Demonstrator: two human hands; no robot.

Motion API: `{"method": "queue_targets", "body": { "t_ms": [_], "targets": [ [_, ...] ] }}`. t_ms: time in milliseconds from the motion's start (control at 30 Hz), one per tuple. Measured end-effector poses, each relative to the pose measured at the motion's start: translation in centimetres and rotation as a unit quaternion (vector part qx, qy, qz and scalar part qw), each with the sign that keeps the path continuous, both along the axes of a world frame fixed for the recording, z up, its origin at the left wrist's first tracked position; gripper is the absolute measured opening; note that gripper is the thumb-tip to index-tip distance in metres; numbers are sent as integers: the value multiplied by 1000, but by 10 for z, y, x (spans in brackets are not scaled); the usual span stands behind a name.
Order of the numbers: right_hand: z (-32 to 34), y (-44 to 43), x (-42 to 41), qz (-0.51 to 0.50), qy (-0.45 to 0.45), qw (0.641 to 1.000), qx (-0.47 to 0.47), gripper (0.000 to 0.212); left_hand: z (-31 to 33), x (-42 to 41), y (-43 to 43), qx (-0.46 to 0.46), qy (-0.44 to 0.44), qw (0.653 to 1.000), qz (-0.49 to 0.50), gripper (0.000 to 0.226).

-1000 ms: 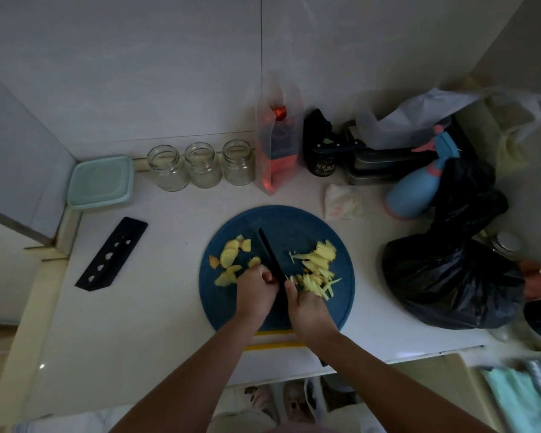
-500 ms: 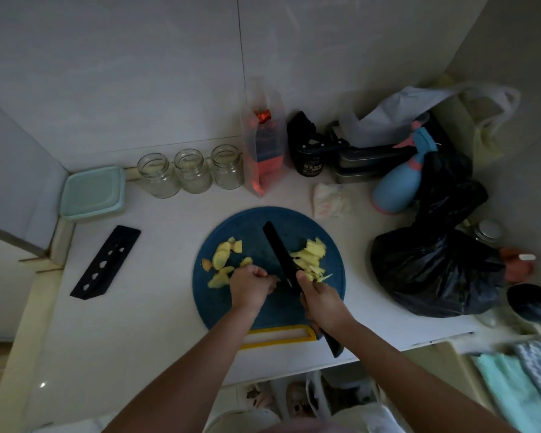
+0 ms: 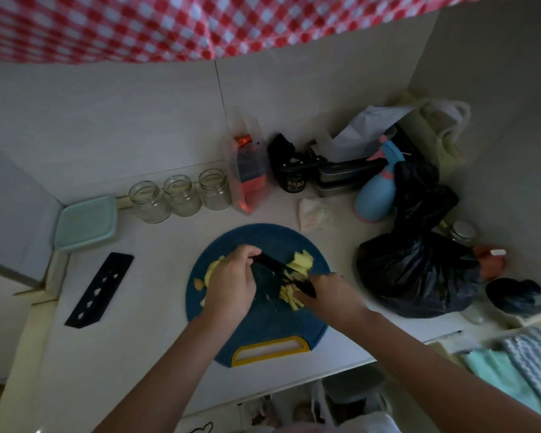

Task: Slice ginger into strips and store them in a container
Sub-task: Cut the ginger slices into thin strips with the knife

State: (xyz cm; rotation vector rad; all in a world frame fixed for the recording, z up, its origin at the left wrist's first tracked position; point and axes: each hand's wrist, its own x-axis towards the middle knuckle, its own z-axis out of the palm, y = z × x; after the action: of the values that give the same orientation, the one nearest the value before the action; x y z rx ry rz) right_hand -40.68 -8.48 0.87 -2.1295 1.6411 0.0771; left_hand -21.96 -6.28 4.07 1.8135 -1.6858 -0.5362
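Head view, from your left: the black knife sheath (image 3: 99, 289) lies on the counter, and the lidded teal container (image 3: 86, 220) waits beyond it against the wall, well apart from the work. On the blue cutting board (image 3: 263, 326), uncut ginger slices (image 3: 212, 268) sit partly hidden under your left hand (image 3: 231, 282). That hand's fingers are curled with the tips right at the point end of the knife (image 3: 275, 265); I cannot tell whether they pinch the blade or only rest against it. The blade slants across the board's middle. Ginger strips (image 3: 299, 260) lie in two clumps on either side of it, touching it. Your right hand (image 3: 331, 292) is closed around the handle end.

The main risk, as I judge it, is a cut: your left fingertips are beside the edge, and a slide along the blade in this dim light could catch them. A hard sweep could also push strips off the board's right rim toward the black bag (image 3: 419, 270). The lid is on the container, so a loaded hand would arrive with nowhere to unload.
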Motion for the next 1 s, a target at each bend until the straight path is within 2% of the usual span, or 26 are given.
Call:
{"method": "queue_targets", "body": {
  "t_ms": [167,300,467,700,833,1000],
  "targets": [
    [11,3,-3,59,47,997,-4,40,4,-11,11,11,-67,974,-217,38],
    [17,5,-2,97,52,993,-31,41,-15,-16,21,61,-135,936,-319,50],
    [19,10,-1,130,61,988,-54,37,-22,-12,18,114,-159,920,-339,69],
    [18,14,-8,104,25,993,-40,28,-29,-8,0,131,-172,905,-367,75],
    [18,18,-16,92,23,993,-75,36,-33,-6,-20,156,-188,907,-343,80],
    [19,20,-25,95,1,990,-105,34,-28,-3,-36,165,-196,903,-346,92]
  ]
}}
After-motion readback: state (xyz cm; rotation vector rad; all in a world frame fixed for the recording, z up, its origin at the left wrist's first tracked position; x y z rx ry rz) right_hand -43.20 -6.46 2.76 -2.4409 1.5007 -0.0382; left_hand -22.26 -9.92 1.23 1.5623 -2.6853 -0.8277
